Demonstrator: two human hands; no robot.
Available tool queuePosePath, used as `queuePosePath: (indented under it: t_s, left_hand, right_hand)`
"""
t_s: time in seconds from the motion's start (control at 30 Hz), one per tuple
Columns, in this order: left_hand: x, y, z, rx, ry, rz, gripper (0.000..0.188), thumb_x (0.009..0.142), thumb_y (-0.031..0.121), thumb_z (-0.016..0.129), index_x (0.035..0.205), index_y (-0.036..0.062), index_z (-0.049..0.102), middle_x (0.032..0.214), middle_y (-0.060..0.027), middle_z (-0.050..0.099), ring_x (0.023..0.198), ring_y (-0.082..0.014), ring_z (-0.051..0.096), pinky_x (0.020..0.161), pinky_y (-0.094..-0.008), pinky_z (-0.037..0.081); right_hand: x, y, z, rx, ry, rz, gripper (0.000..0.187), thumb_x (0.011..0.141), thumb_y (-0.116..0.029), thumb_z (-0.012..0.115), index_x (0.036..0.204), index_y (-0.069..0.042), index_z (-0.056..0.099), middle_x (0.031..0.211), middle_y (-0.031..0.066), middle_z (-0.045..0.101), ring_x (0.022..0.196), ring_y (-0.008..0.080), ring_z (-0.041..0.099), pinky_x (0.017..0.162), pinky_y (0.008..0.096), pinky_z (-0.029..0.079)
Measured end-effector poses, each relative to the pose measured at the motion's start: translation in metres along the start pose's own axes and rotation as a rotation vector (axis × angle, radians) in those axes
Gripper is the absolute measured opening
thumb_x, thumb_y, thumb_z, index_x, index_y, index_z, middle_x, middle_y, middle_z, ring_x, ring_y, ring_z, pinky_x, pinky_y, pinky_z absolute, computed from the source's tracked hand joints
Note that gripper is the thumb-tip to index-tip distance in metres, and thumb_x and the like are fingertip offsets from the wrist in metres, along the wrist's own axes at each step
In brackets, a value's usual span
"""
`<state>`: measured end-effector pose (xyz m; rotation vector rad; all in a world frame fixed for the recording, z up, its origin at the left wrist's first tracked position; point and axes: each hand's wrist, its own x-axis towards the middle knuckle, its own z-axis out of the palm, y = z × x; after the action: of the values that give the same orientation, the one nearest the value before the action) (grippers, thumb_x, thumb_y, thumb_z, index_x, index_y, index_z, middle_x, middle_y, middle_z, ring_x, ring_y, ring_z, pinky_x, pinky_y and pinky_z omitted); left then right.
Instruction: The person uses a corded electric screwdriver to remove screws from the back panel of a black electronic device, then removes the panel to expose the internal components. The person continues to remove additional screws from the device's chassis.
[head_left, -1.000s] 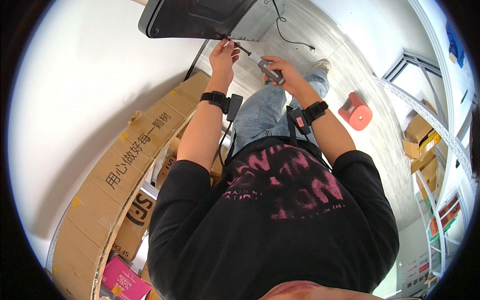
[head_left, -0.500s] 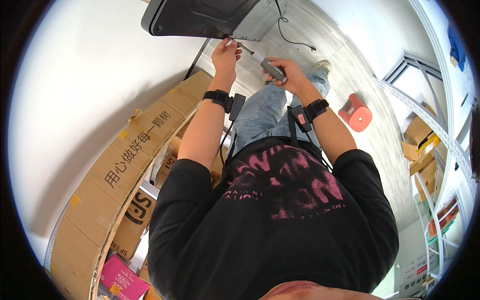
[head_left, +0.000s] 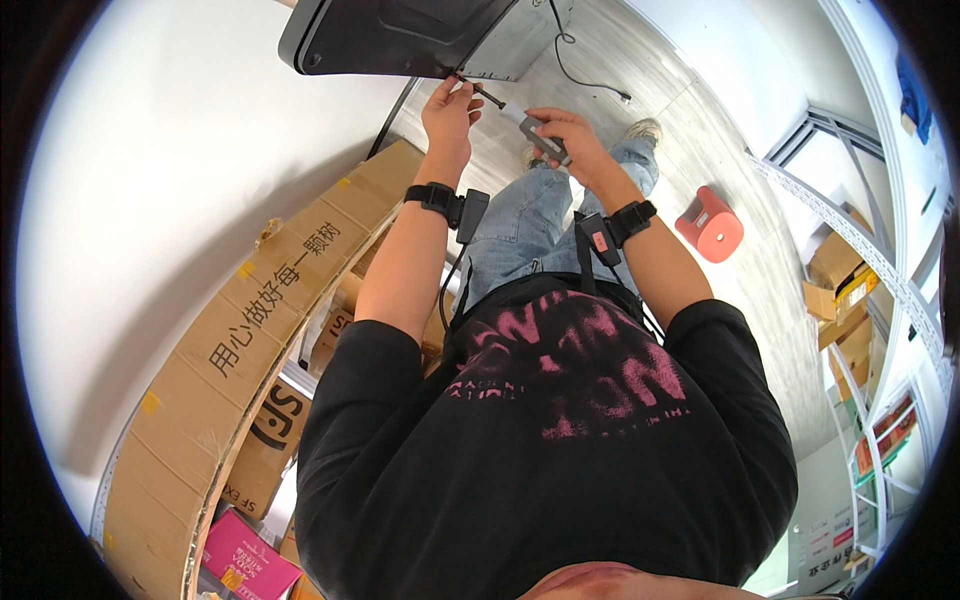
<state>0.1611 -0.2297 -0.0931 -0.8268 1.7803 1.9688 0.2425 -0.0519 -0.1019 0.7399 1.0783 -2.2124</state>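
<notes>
Screwdriver at black panel edge, job looks unfinished, done share unclear: right hand grips handle, left hand pinches tip end.

Two hands, one screwdriver, two wristbands show.

One wide head-worn fisheye camera looks steeply down, close above the black, pink-printed short-sleeved shirt, the pale wood-grain floor lying farther below.

Left hand pinching, right hand curled closed, arms outstretched
</notes>
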Motion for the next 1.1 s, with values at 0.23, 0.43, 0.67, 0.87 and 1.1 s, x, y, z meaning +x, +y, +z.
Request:
queuePosePath:
  t_s: [0.23, 0.43, 0.67, 0.87, 1.1]
  left_hand:
    - [0.004, 0.002, 0.005, -0.069, -0.039, -0.024, 0.019, 0.088, 0.012, 0.062, 0.105, 0.0043, 0.058, 0.086, -0.0066, 0.066, 0.067, -0.0121, 0.059, 0.06, -0.0242, 0.049]
    - [0.018, -0.007, 0.001, -0.093, 0.001, 0.002, 0.014, 0.086, 0.004, 0.061, 0.1, 0.004, 0.06, 0.08, -0.0077, 0.066, 0.062, -0.0123, 0.058, 0.057, -0.0239, 0.049]
    - [0.013, -0.005, 0.004, -0.17, -0.029, -0.008, 0.013, 0.087, 0.004, 0.061, 0.099, 0.0038, 0.059, 0.084, -0.0087, 0.065, 0.063, -0.0129, 0.059, 0.058, -0.025, 0.05]
    - [0.015, 0.0, 0.004, -0.055, -0.019, -0.009, 0.01, 0.086, 0.003, 0.06, 0.096, 0.0019, 0.059, 0.082, -0.0083, 0.064, 0.067, -0.0159, 0.062, 0.059, -0.0264, 0.052]
    - [0.015, 0.001, 0.003, -0.106, -0.047, -0.019, 0.01, 0.086, 0.002, 0.06, 0.096, 0.0018, 0.059, 0.081, -0.0078, 0.064, 0.068, -0.0174, 0.064, 0.057, -0.0259, 0.052]
  right_hand:
    - [0.006, 0.013, 0.004, -0.855, 0.189, -0.569, 0.04, 0.075, -0.006, 0.065, 0.115, -0.009, 0.06, 0.095, 0.0067, 0.06, 0.071, 0.0121, 0.054, 0.054, 0.0247, 0.043]
    - [-0.013, -0.018, 0.008, -0.009, -0.039, 0.266, 0.044, 0.079, -0.012, 0.068, 0.119, -0.006, 0.052, 0.097, 0.0078, 0.06, 0.067, 0.0126, 0.055, 0.052, 0.025, 0.043]
    - [-0.004, 0.004, -0.004, -0.35, 0.033, -0.063, 0.039, 0.08, -0.015, 0.069, 0.113, -0.005, 0.051, 0.088, 0.005, 0.057, 0.063, 0.0121, 0.054, 0.047, 0.0245, 0.039]
    - [-0.01, -0.002, 0.008, -0.324, 0.11, -0.036, 0.042, 0.077, -0.017, 0.071, 0.112, -0.006, 0.052, 0.084, 0.0062, 0.056, 0.062, 0.0137, 0.054, 0.053, 0.0275, 0.042]
    - [-0.01, -0.007, 0.002, -0.121, -0.006, 0.133, 0.045, 0.08, -0.015, 0.067, 0.12, -0.008, 0.048, 0.091, 0.0042, 0.056, 0.071, 0.0124, 0.055, 0.052, 0.0258, 0.043]
